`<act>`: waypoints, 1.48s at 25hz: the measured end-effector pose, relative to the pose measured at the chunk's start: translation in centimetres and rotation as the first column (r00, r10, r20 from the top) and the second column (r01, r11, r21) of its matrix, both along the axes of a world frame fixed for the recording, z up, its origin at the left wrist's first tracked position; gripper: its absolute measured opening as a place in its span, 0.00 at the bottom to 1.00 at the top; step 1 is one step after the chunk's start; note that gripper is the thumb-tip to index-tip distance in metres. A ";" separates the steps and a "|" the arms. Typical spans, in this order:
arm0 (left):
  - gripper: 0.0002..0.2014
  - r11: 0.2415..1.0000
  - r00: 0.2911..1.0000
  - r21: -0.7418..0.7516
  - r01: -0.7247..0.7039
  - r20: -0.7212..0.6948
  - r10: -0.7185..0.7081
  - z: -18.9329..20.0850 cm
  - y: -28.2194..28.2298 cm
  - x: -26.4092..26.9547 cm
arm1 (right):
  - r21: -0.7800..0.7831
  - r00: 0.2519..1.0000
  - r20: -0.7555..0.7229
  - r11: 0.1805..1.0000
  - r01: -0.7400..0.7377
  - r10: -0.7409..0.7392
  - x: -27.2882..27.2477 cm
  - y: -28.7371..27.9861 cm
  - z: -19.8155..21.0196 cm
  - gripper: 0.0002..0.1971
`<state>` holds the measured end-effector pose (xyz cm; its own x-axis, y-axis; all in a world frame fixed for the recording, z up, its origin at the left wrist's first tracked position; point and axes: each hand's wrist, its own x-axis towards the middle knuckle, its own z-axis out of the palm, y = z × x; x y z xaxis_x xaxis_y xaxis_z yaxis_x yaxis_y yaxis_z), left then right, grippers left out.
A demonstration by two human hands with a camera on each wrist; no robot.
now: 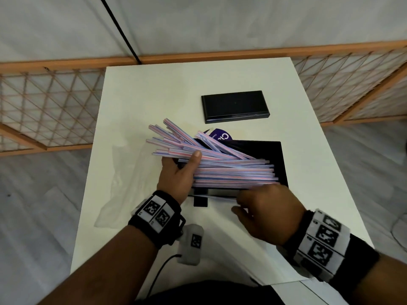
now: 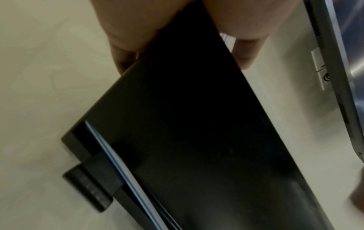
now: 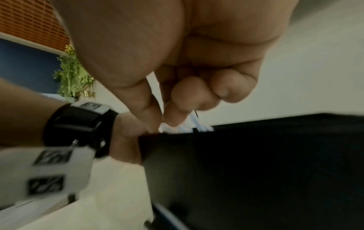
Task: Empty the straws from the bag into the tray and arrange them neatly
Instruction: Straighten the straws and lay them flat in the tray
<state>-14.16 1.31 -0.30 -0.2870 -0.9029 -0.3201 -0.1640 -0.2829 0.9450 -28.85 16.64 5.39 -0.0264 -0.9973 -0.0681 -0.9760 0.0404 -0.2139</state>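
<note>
Head view: straws (image 1: 222, 166) under left thumb, above left-hand fingers (image 1: 170, 160).

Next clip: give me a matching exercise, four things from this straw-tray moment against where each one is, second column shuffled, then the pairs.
Things:
1. striped straws
2. clear plastic bag
3. black lid
4. left hand

Places:
A. flat on the white table, beyond the tray
B. piled in the black tray, ends fanning out past its left edge
C. at the tray's left end, thumb on the straws
D. crumpled on the table left of the tray

Pairs: 1-B, 2-D, 3-A, 4-C
</note>
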 end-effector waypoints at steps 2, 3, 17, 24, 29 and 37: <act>0.39 0.999 1.000 0.042 -0.016 -0.026 0.017 -0.1 0.1 0.1 | 0.301 0.998 -0.068 0.953 0.027 -0.006 0.7 -0.1 -2.0 0.13; 0.36 0.998 0.999 0.055 -0.020 -0.026 0.021 -0.1 0.1 0.2 | 0.392 0.994 -0.110 0.918 0.059 -0.017 0.9 -0.4 -3.4 0.12; 0.41 0.990 0.994 0.122 -0.067 -0.079 0.077 1.4 0.1 0.9 | 0.469 0.970 -0.235 0.881 0.064 0.055 0.9 -0.9 -5.2 0.08; 0.16 0.977 0.977 0.192 -0.090 -0.173 0.124 2.6 -0.5 0.5 | 0.092 0.965 -0.254 0.992 0.084 -0.058 -1.9 0.3 2.0 0.17; 0.06 0.954 0.949 0.246 -0.171 -0.218 0.226 2.7 -1.2 0.3 | 0.047 0.974 -0.200 0.992 0.113 -0.102 -2.8 -3.7 1.2 0.13; 0.19 0.987 0.935 0.109 -0.121 -0.320 0.151 4.5 -4.1 -0.4 | 0.237 0.973 0.087 0.953 0.189 -0.215 -2.3 -6.5 -2.3 0.36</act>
